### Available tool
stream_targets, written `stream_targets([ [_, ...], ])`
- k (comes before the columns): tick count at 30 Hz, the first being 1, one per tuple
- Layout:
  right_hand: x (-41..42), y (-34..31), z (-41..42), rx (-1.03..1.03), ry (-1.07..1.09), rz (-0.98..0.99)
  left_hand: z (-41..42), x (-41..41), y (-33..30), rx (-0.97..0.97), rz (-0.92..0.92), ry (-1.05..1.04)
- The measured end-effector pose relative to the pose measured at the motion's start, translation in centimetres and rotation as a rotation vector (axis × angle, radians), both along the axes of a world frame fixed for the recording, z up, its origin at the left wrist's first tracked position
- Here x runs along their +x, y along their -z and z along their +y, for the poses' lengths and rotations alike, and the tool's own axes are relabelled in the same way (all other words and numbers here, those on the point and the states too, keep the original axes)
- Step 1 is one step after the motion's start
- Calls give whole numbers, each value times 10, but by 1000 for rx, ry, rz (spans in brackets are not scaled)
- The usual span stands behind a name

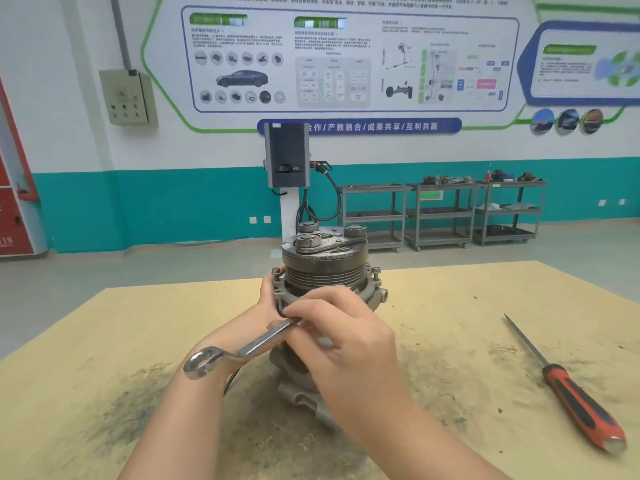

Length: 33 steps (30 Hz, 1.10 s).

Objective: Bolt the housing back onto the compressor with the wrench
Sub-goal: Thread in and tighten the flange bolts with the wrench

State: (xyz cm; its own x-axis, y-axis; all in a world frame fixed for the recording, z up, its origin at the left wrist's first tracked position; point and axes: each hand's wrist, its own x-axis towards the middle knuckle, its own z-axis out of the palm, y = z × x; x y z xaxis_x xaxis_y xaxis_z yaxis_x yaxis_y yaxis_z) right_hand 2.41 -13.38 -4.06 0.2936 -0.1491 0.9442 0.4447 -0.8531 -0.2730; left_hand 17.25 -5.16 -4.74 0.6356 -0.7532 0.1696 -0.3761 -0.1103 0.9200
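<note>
Head view of a bolt-tightening step. The compressor [323, 271] stands upright near the middle of the counter [450, 306], pulley end up, with the housing [375, 294] seated as a flanged ring just below the grooved pulley. Two bolts [276, 271] stand proud of the flange, one at the left edge and one at the right, so they appear not yet driven home. The left hand [272, 296] holds the flange on its left side, fingers curled against the rim just under the left bolt, steadying the body. The right hand [341, 327] has its grip closed round the wrench [242, 349], fingers wrapped near the working end, which is hidden under the hand at the near side of the flange; whether it sits on a bolt head cannot be told. The free ring end of the wrench points down and to the left, over the left forearm. To do the step well, the wrench head should seat fully and squarely on the bolt before any force is applied, the right hand would gain leverage by sliding toward the free end, and the left hand should keep the tall, top-heavy body from rocking. Bolts are best brought down evenly in turn rather than one fully first. A red-handled screwdriver [571, 393] lies well apart on the right.
</note>
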Motion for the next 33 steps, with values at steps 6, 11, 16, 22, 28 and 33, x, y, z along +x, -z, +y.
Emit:
stream_targets([
  [6, -36, -12, -31, 450, -243, -166, -1, -5, -4, -15, 81, 21],
  [11, -40, -20, -64, 918, -443, -70, -2, -8, -5, -39, 101, 13],
  [16, -41, -21, -73, 1085, -592, -96, -2, -13, -6, -44, 95, 26],
  [22, -46, -24, -81, 1111, -714, -22, -7, -34, -10, -18, 77, 75],
  [28, -61, -29, -104, 1195, -761, 112, -12, -68, 7, -54, 38, -2],
  [33, -63, -22, -93, 979, -655, -29, -11, -90, 28, -95, -53, -133],
])
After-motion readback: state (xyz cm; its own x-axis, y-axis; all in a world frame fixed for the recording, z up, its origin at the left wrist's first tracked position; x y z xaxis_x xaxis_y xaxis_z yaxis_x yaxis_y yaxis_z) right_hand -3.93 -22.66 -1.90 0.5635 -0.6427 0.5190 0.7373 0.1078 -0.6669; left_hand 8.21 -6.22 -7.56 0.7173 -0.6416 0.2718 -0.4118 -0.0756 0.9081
